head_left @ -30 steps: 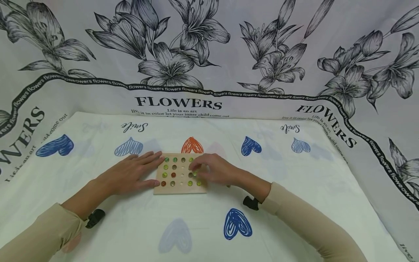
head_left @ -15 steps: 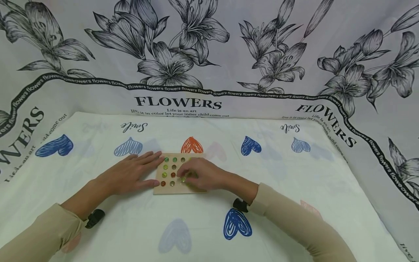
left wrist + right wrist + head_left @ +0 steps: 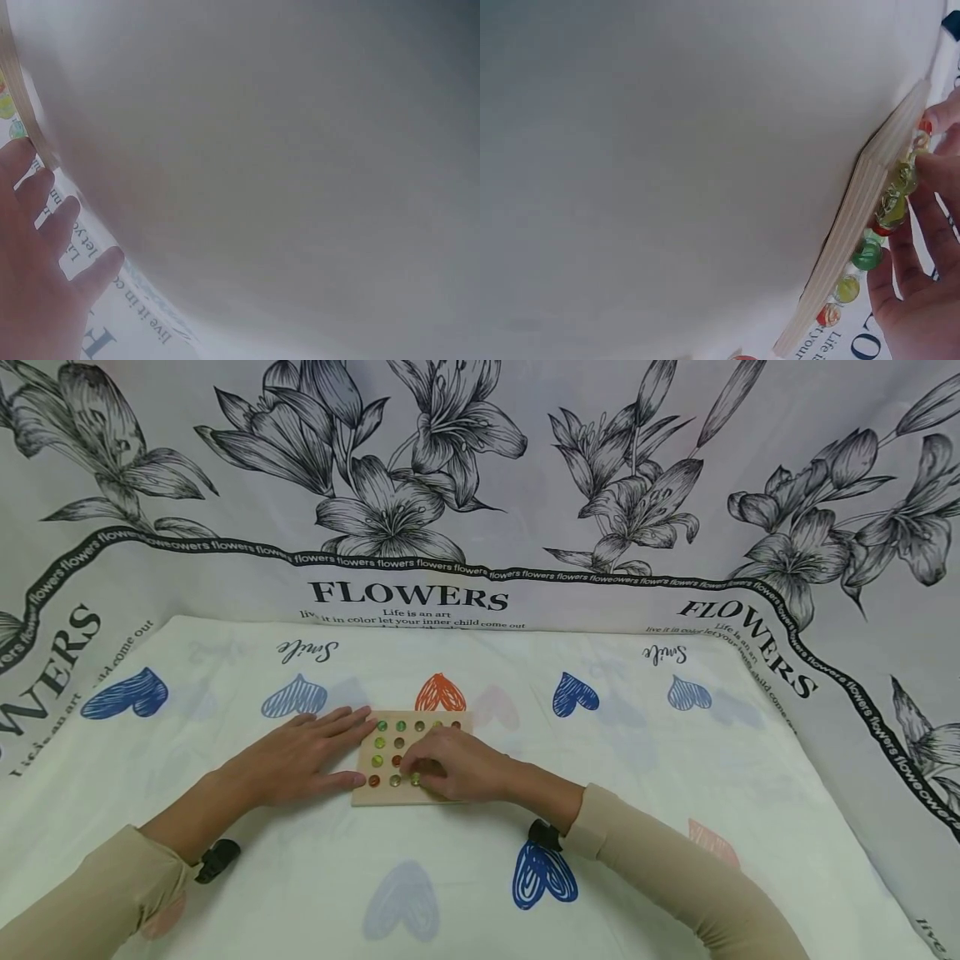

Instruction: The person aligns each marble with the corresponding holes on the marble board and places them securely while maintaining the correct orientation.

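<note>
A pale wooden board (image 3: 408, 797) with rows of glass marbles in its holes lies on the white cloth. Spread and straight, the fingers of my left hand (image 3: 303, 756) rest along the board's left edge. My right hand (image 3: 468, 767) reaches over the board from the right. Its thumb and index finger pinch a yellow-green marble (image 3: 416, 779) at the third hole of the near row. To its left sit a brownish marble (image 3: 395, 781) and a red marble (image 3: 374, 781). The right hand hides much of the board's right half. In the right wrist view, a green marble (image 3: 867, 255) stands up from the board near the fingers.
The white cloth (image 3: 285, 893) with printed hearts covers the table. Behind it rises a white backdrop (image 3: 525, 527) with black flower drawings and lettering. A small black device (image 3: 545, 835) is on the right wrist, and another black device (image 3: 218, 861) on the left.
My right hand has moved left and toward the near edge, bringing the yellow-green marble to the third column's near hole. The left hand has stayed in place.
</note>
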The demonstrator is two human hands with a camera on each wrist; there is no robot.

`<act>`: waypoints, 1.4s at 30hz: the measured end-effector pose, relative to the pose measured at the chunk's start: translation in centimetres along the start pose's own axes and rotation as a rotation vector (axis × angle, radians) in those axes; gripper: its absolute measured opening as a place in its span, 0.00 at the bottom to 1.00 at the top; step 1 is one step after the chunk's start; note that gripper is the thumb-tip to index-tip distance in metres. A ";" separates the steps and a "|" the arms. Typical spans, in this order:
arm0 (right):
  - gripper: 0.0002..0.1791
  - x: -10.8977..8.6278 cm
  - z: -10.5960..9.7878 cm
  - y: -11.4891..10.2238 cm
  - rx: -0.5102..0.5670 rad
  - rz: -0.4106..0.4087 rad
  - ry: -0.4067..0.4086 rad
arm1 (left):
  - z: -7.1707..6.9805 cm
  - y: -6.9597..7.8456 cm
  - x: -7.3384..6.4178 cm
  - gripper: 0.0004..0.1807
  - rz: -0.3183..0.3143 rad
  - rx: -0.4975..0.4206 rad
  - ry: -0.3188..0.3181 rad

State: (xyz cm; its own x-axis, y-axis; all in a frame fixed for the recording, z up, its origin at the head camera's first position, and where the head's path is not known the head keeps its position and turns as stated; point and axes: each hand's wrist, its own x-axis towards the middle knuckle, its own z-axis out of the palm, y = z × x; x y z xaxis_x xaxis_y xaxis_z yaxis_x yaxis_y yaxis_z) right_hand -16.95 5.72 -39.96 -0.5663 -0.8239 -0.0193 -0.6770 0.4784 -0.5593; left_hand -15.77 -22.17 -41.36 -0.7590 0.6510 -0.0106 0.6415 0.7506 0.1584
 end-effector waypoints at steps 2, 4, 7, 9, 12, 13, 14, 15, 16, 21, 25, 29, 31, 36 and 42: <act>0.12 0.0 -0.1 0.0 0.004 0.000 0.000 | 0.0 0.0 0.0 0.42 0.001 0.001 0.000; 0.12 -0.1 -0.3 0.1 0.011 -0.002 0.007 | 0.0 -0.1 0.0 0.42 0.003 0.003 0.004; 0.12 -0.4 -1.2 0.2 0.024 0.019 0.027 | 0.1 -0.1 -0.1 0.42 0.008 0.002 0.013; 0.13 -0.7 -2.0 0.4 0.034 0.044 0.049 | 0.1 -0.2 -0.1 0.42 0.009 0.000 0.016; 0.14 -1.3 -3.2 1.0 0.076 0.074 0.086 | 0.2 -0.2 -0.1 0.42 0.009 -0.001 0.016; 0.14 -1.6 -3.5 1.2 0.087 0.084 0.100 | 0.2 -0.2 -0.1 0.42 0.009 0.000 0.016; 0.13 -1.9 -3.9 1.5 0.099 0.087 0.113 | 0.2 -0.2 -0.1 0.42 0.009 0.001 0.015; 0.13 -2.2 -4.2 1.7 0.105 0.090 0.125 | 0.2 -0.2 -0.1 0.42 0.009 0.001 0.015; 0.13 -2.5 -4.4 2.0 0.117 0.095 0.135 | 0.2 -0.2 0.0 0.42 0.011 0.002 0.016; 0.14 -4.1 -5.2 3.3 0.124 0.131 0.155 | 0.1 -0.2 0.0 0.42 0.011 0.007 0.017; 0.15 -5.5 -5.3 4.3 0.135 0.163 0.151 | 0.1 -0.2 0.0 0.42 0.010 0.009 0.015; 0.14 -6.8 -5.2 5.0 0.152 0.177 0.135 | 0.1 -0.2 0.0 0.42 0.010 0.008 0.012; 0.14 -7.5 -5.2 5.3 0.164 0.171 0.117 | 0.2 -0.2 0.0 0.42 0.009 0.009 0.012; 0.13 -9.0 -4.9 5.4 0.200 0.196 0.060 | 0.2 -0.2 0.0 0.43 0.003 0.004 0.009; 0.14 -10.2 -4.5 5.9 0.219 0.206 0.035 | 0.1 -0.2 -0.1 0.42 0.005 0.001 0.009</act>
State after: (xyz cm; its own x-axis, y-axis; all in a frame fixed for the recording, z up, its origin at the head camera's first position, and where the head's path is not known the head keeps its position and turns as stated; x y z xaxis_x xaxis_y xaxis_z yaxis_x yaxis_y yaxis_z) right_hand -17.26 18.27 -39.36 -0.6997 -0.7036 -0.1242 -0.4312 0.5545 -0.7118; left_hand -15.84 -22.35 -41.47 -0.7570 0.6534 -0.0012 0.6451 0.7477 0.1572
